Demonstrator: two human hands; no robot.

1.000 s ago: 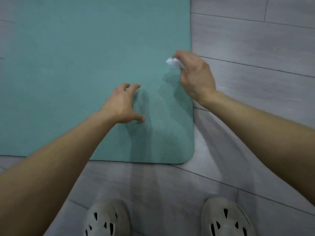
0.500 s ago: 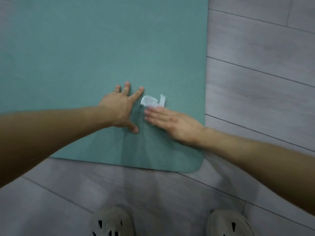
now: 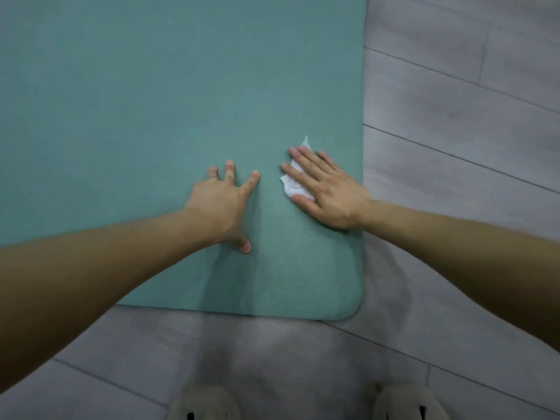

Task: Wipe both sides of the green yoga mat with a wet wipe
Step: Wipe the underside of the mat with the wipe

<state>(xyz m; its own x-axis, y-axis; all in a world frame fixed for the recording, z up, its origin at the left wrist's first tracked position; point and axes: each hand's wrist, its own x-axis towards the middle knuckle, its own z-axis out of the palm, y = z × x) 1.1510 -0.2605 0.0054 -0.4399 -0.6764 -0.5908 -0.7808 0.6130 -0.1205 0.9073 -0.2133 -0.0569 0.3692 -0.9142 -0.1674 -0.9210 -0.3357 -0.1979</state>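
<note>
right now i have the mat [image 3: 151, 116] lying flat on the floor [image 3: 454, 131], ribbed side up, and its near right corner, a rounded one, sits ahead of the shoes [image 3: 206, 403]. the left hand [image 3: 219, 204] is spread wide on the mat, fingers straight and fanned, thumb out toward me, palm down, holding nothing; it only presses on the surface. the right hand [image 3: 330, 192] lies flat too, close to the mat's right edge, with the wipe [image 3: 291, 184] pinned under its straight fingers. nothing is curled round the wipe: the fingers lie across it and press it onto the mat, and the thumb rests by its near edge. the wipe is white and crumpled; i see it poke out on the left of the fingers and as a small point beyond the fingertips. the two hands are near each other but apart, with a strip of bare mat between them. the mat runs off the top and left of my view. the floor is grey plank, and only the toes of the pale shoes show at the bottom edge
</note>
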